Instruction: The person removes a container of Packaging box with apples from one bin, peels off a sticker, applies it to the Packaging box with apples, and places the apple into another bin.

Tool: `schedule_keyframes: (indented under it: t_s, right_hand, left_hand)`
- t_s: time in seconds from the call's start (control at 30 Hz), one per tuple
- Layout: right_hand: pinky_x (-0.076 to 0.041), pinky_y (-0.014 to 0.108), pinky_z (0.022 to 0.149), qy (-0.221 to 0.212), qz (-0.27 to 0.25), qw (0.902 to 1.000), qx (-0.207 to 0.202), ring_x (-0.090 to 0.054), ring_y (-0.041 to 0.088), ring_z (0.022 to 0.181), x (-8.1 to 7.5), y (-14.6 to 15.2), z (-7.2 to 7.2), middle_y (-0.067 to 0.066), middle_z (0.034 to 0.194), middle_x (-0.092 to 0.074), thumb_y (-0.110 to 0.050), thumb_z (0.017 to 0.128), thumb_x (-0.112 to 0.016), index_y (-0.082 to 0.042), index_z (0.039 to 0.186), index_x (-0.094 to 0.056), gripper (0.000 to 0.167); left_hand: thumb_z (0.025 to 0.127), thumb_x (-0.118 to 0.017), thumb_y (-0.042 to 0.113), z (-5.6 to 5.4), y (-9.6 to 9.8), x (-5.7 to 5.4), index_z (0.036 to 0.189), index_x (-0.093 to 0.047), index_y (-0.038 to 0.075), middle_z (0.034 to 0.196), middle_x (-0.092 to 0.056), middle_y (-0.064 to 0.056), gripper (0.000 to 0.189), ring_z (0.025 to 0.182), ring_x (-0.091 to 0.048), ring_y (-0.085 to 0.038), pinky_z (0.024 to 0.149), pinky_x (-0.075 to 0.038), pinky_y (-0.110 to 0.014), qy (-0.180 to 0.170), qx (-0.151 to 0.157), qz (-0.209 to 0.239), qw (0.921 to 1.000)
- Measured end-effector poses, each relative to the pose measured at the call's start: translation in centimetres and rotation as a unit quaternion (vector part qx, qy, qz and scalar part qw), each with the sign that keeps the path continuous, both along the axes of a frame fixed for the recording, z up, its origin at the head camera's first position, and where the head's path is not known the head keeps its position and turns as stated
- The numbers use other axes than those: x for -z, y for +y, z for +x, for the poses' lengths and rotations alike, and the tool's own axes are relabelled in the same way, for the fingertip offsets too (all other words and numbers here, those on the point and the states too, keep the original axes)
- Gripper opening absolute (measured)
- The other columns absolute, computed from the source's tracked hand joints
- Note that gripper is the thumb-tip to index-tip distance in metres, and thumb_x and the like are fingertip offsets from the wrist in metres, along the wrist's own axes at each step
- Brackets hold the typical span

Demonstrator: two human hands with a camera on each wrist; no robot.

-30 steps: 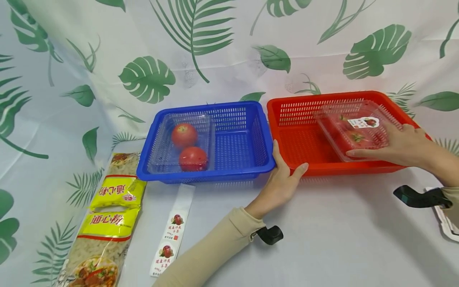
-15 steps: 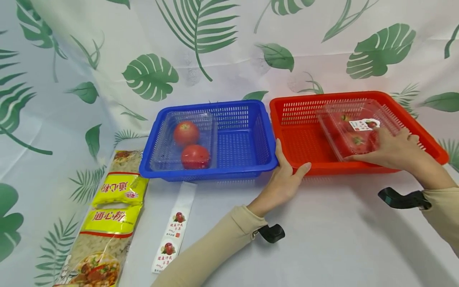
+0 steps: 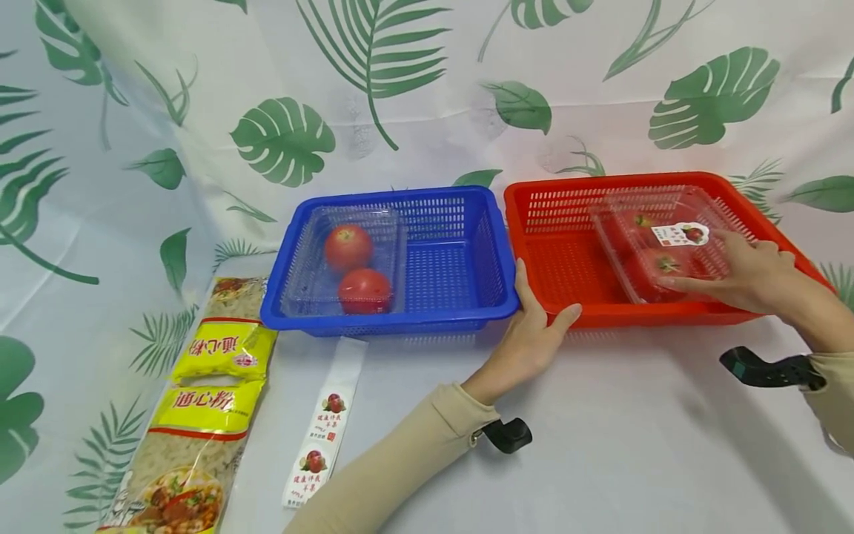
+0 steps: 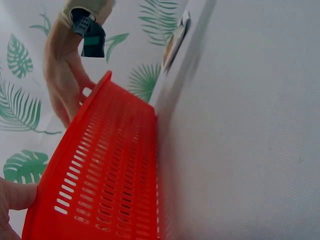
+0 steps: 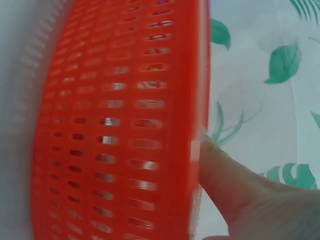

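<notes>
A clear plastic box (image 3: 617,245) of tomatoes with a fruit label (image 3: 682,234) sits in the right part of the red basket (image 3: 557,271). My right hand (image 3: 760,274) grips it from the right, thumb over its near side, other fingers by the label. At the meeting corner of the two baskets, my left hand (image 3: 530,337) spreads thumb and straight fingers around the red rim. Its thumb (image 4: 20,195) touches that rim in the left wrist view. Inside the blue basket (image 3: 437,278), another clear box (image 3: 310,259) covers two tomatoes (image 3: 349,248) on the left.
Two yellow-labelled pasta bags (image 3: 207,408) lie at the left side. Beside them a strip of fruit stickers (image 3: 323,426) runs along the white table (image 3: 600,445). A leaf-print cloth (image 3: 427,96) hangs close behind both baskets.
The head view has shifted slightly. My right hand slid a little left on the tomato box, then back right. The left hand keeps its place at the basket corner.
</notes>
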State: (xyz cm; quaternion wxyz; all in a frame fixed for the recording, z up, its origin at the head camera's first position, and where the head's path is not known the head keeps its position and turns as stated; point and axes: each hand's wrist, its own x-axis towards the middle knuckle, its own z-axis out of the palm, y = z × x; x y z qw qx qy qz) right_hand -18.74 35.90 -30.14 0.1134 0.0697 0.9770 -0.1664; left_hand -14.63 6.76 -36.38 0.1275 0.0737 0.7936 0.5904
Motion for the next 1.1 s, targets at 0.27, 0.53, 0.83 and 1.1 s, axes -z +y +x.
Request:
schedule_keyframes:
  t_s: [0.27,0.53,0.83,1.1]
  right_hand:
    - [-0.038,0.085,0.088,0.032,-0.015,0.9991,0.023,-0.009,0.074,0.130,0.8,0.0,0.4,0.052,0.135,-0.008,-0.052,0.095,-0.072,0.013,0.158,0.001,0.116]
    - [-0.035,0.088,0.089,0.058,-0.019,0.9977,0.030,-0.009,0.074,0.131,1.0,-0.1,1.0,0.055,0.138,-0.007,-0.054,0.095,-0.071,0.010,0.160,0.002,0.116]
    - [-0.027,0.086,0.101,0.157,-0.013,0.9872,-0.024,-0.025,0.065,0.130,1.2,-2.8,1.5,0.047,0.139,-0.029,-0.041,0.098,-0.071,0.014,0.153,-0.023,0.091]
    - [-0.044,0.079,0.088,0.273,-0.120,0.9454,-0.130,-0.036,0.055,0.128,-1.1,-10.6,3.4,0.037,0.140,-0.040,-0.004,0.094,-0.075,0.010,0.147,-0.040,0.065]
  left_hand:
    - [0.106,-0.060,0.042,0.2,0.1,-0.2,0.167,0.015,0.027,0.175,-0.008,-0.004,0.098,0.157,-0.026,-0.023,0.126,-0.026,-0.042,-0.001,-0.006,0.001,1.0000]
    - [0.106,-0.060,0.039,0.4,0.1,-0.6,0.168,0.009,0.026,0.174,-0.015,-0.006,0.094,0.155,-0.032,-0.023,0.126,-0.028,-0.041,-0.008,-0.017,-0.005,0.9998]
    - [0.105,-0.060,0.039,1.9,-2.7,-3.1,0.168,-0.004,0.027,0.149,-0.055,-0.012,0.085,0.069,-0.075,-0.029,0.089,-0.057,-0.031,-0.094,0.055,-0.007,0.9940]
    - [0.109,-0.054,0.027,3.4,-8.7,-5.7,0.153,-0.041,0.011,0.117,-0.066,-0.004,0.049,0.085,-0.071,-0.010,0.078,-0.060,-0.027,-0.018,0.198,-0.028,0.9797]
